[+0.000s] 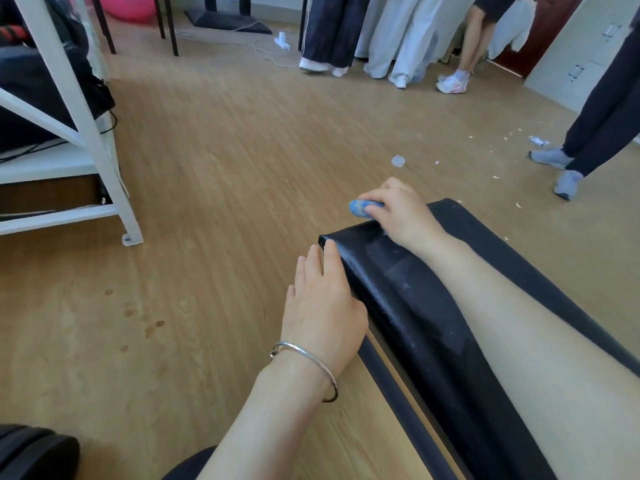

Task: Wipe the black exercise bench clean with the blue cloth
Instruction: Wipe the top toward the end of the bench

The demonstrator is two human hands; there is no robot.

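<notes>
The black exercise bench (408, 306) runs from the lower right toward the middle of the view, its padded top showing dull wipe marks. My right hand (398, 213) reaches to the bench's far end and grips the bunched blue cloth (362, 207) right at that edge. My left hand (322, 299), with a silver bangle on the wrist, rests with straight fingers on the bench's left side near the far corner.
A wooden floor surrounds the bench. A white metal frame (104, 161) stands at the left. Several people's legs stand at the back (398, 39) and at the right (595, 126). Small scraps of litter (398, 161) lie on the floor beyond the bench.
</notes>
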